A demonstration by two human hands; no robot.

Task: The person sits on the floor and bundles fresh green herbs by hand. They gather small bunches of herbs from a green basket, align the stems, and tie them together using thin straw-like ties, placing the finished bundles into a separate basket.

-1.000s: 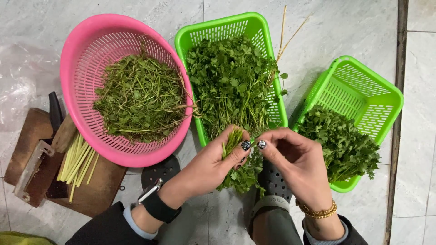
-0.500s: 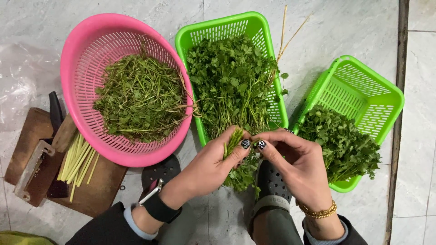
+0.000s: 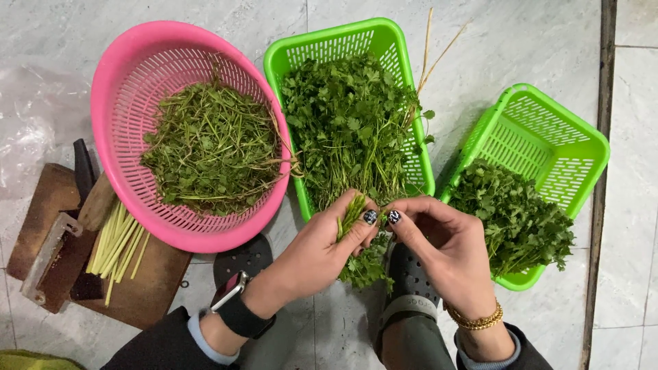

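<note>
Left hand (image 3: 322,250) has a closed grip on a small herb bunch (image 3: 353,212), stems up; right hand (image 3: 439,243) pinches beside it, maybe touching a stem. Middle green basket (image 3: 329,48) sits just above.

The left hand (image 3: 322,250) and right hand (image 3: 445,250) sit slightly lower than a second ago, thumbs now pressed tip to tip. The herb bunch (image 3: 353,216) between them shows less stem above the fingers; its leafy end hangs closer to the floor.
</note>
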